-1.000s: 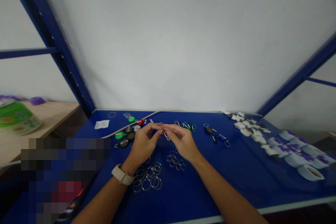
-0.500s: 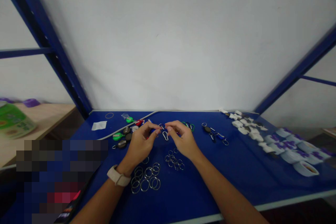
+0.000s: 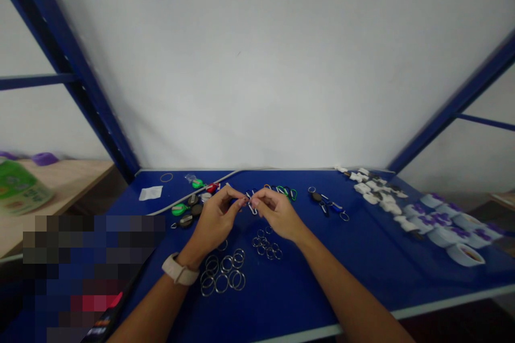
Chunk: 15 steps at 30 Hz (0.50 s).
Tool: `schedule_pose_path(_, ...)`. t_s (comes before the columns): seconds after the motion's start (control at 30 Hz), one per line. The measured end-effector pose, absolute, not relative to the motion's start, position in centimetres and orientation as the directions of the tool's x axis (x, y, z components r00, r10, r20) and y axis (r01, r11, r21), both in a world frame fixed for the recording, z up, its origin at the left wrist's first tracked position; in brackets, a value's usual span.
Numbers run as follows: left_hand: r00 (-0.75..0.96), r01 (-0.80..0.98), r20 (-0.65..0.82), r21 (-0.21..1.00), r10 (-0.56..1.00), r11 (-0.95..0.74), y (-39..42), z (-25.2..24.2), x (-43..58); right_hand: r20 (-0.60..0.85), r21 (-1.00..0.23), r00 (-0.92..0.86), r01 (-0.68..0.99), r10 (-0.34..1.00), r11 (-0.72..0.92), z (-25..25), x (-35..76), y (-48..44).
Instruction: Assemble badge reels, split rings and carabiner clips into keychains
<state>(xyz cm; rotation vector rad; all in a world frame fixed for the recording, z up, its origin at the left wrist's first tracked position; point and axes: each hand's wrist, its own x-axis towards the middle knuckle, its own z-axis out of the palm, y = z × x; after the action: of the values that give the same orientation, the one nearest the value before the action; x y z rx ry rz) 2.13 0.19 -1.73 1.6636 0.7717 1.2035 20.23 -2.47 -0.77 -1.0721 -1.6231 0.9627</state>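
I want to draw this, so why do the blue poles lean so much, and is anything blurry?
In the head view, the blue shelf posts lean inward, probably from a wide lens; a blocky pixelated patch hides the lower left; the steel key rings look fairly sharp; the white wall shows soft, even light without glare.

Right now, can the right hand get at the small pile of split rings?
Likely yes: the right hand sits just above the steel split rings, and no object stands between them.
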Motion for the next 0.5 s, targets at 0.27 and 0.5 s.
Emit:
schedule_pose_path(0.27,0.304,-0.003,0.406,0.905,0.862,-0.425,0.05,-1.89,2.18,0.292,-0.935,-0.207,0.144,0.934,0.324,-1.25,19.73,-2.66)
schedule_pose_path(0.5,0.289,0.043,0.424,0.890,0.858,-0.454,0.06,-2.14,2.25,0.396,-0.861,-0.194,0.260,0.897,0.437,-1.37,19.46,-2.90)
